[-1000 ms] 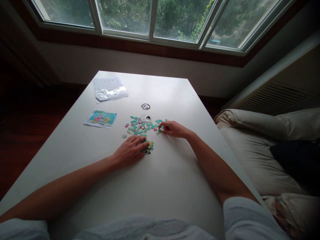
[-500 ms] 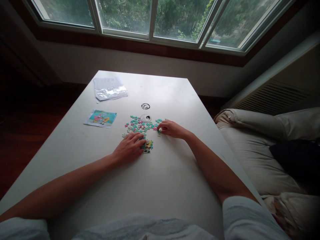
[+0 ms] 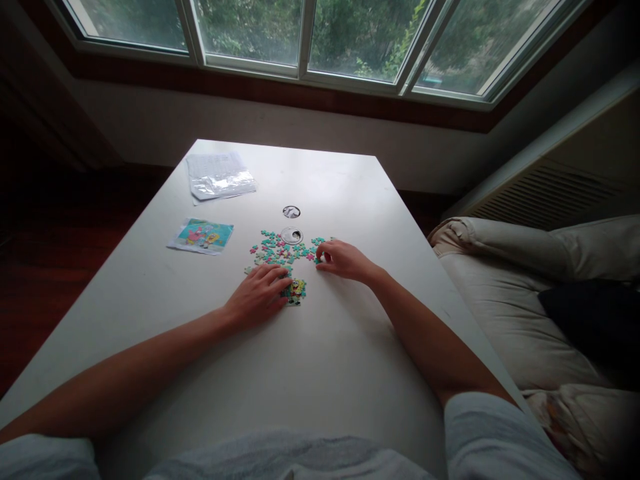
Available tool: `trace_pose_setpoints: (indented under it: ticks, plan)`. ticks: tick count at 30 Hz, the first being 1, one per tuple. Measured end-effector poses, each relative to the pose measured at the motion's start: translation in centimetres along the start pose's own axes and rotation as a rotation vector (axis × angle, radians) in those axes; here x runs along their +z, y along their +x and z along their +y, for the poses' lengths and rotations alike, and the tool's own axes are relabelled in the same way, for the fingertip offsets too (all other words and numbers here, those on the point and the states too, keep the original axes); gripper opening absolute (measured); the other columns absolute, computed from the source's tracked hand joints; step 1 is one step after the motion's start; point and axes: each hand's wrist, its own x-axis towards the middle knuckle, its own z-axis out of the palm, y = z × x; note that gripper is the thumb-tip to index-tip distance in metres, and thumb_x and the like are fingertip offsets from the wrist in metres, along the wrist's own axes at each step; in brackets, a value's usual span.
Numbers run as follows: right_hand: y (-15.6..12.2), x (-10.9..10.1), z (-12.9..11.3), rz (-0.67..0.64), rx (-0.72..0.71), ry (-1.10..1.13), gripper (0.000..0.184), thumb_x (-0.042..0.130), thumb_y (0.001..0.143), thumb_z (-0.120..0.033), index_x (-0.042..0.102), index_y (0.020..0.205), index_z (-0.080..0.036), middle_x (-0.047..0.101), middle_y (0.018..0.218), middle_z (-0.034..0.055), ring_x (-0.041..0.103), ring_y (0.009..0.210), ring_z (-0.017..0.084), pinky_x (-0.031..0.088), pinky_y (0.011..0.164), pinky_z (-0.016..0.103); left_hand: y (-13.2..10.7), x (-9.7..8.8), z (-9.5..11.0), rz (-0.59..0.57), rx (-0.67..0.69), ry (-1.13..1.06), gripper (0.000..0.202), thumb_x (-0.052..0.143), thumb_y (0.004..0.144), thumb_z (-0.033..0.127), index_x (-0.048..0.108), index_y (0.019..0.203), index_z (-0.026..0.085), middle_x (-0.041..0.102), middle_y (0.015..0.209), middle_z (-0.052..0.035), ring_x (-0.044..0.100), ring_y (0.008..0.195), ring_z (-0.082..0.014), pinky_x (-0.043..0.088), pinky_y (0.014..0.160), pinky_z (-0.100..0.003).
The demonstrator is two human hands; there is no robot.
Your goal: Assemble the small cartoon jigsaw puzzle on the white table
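Observation:
Several small teal, pink and white loose puzzle pieces (image 3: 280, 250) lie scattered on the white table (image 3: 320, 347). Just in front of them sits a small joined patch (image 3: 297, 291) showing a yellow cartoon figure. My left hand (image 3: 260, 295) lies flat on the table, fingers stretched out, its fingertips touching the left side of that patch. My right hand (image 3: 344, 259) rests at the right edge of the scatter, its fingers curled and pinched on a loose piece.
A printed cartoon picture sheet (image 3: 201, 236) lies left of the pieces, and a clear plastic bag on paper (image 3: 219, 177) lies farther back. Two round metal lids (image 3: 291, 235) sit behind the scatter. A cream sofa (image 3: 525, 300) borders the table's right side.
My left hand has slid a little to the left, uncovering the yellow cartoon patch. My right hand shifted slightly among the pieces at the scatter's right edge.

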Motion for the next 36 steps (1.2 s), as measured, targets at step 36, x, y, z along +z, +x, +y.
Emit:
trace_pose_setpoints:
  ticks: [36]
  plan:
    - [-0.35, -0.11, -0.83, -0.042, 0.046, -0.008, 0.016, 0.066, 0.082, -0.023, 0.059, 0.095, -0.020, 0.062, 0.092, 0.0026, 0.053, 0.084, 0.017, 0.036, 0.071, 0.026, 0.13, -0.09, -0.01, -0.018, -0.016, 0.023, 0.037, 0.054, 0.098, 0.036, 0.060, 0.132, 0.023, 0.056, 0.141, -0.0111, 0.045, 0.134, -0.0296, 0.034, 0.117, -0.053]
